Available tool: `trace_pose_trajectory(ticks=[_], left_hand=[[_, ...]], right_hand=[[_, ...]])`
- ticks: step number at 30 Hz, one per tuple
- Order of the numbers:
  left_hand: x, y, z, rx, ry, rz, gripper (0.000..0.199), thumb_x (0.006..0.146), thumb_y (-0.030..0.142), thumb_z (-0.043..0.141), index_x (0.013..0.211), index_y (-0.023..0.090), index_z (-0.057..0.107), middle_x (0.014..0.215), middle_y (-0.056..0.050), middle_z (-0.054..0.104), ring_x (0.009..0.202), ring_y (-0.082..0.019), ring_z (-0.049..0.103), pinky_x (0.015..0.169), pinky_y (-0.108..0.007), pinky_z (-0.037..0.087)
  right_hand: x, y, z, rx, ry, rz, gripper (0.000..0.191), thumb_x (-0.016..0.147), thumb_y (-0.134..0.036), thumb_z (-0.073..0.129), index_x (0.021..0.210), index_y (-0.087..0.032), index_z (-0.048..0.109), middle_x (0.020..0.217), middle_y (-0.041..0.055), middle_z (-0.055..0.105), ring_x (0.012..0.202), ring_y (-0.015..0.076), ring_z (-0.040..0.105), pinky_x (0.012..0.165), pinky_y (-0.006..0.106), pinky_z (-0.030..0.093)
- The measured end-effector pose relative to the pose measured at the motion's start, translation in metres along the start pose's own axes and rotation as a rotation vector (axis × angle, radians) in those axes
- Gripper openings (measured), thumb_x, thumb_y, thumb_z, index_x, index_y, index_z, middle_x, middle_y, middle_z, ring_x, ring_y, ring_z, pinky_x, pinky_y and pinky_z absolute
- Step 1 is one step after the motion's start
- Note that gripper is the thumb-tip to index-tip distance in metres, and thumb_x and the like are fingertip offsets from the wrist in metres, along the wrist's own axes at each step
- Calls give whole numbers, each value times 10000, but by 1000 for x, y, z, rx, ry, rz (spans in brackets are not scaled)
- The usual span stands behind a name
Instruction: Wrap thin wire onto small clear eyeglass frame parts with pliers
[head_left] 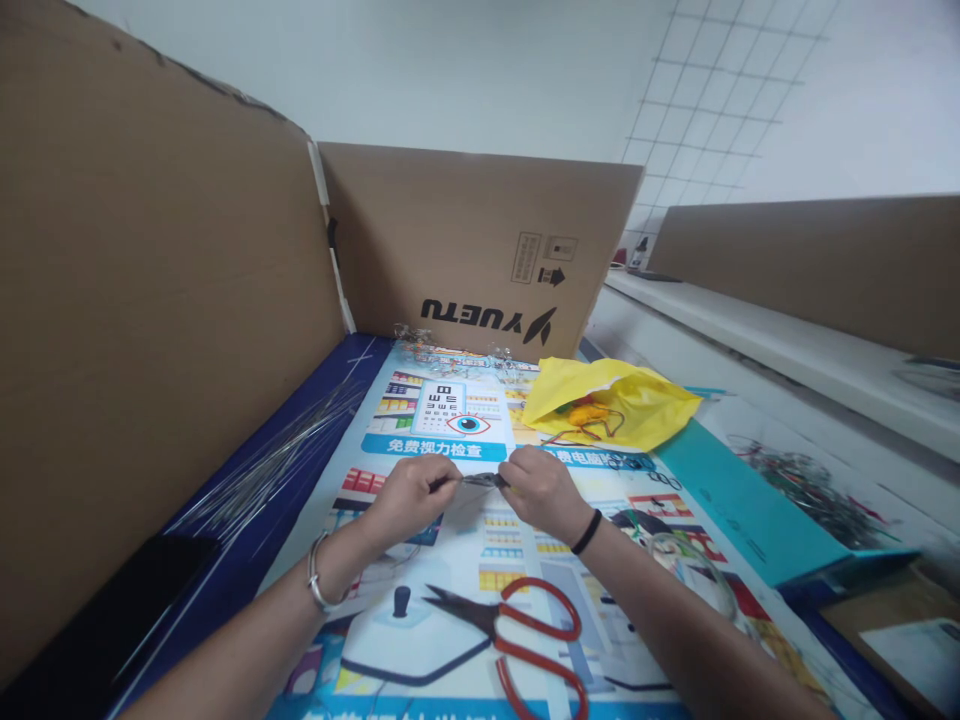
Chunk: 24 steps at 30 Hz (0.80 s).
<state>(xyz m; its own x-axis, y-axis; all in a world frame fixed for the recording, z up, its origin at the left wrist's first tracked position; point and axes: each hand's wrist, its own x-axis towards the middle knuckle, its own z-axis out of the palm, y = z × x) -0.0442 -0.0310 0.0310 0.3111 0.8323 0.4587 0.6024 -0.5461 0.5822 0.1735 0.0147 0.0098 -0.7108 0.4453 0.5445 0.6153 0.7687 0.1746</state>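
Both hands meet over the middle of a printed sheet (457,535). My left hand (416,495), with a silver bangle at the wrist, is closed on the left end of a small dark object too small to make out. My right hand (546,490), with a black band at the wrist, is closed around what look like pliers; their dark metal jaws (481,480) point left between the hands. Red-handled scissors (491,620) lie on the sheet below the hands, blades pointing left. Behind my right hand is an open yellow bag (652,405) with orange and dark cords inside.
Thin metal wires (277,460) lie at the left near a black object (112,620). Cardboard panels (450,240) stand at the back and left. On the right, a turquoise box (742,500) sits beside tangled wires (817,490). A transparent roll (694,570) lies by my right forearm.
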Motion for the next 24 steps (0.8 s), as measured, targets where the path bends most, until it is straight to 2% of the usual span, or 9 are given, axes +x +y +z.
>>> trace_pose_trajectory(ticks=[14,24], left_hand=[[0,-4,1,-42,-17,-21,179,735,100,449,653,168,593,654,5,612,632,-109,531,613,-223,391],[2,-6,3,-112,-18,-146,140,721,141,458,643,157,572,593,26,562,570,-93,495,544,-201,363]], right_hand=[[-2,-3,6,30,-7,33,105,804,-211,511,717,-176,559,692,34,525,711,151,452,622,265,308],[-2,-7,8,112,-30,95,108,815,-265,510,803,-170,562,772,55,544,785,171,466,683,274,355]])
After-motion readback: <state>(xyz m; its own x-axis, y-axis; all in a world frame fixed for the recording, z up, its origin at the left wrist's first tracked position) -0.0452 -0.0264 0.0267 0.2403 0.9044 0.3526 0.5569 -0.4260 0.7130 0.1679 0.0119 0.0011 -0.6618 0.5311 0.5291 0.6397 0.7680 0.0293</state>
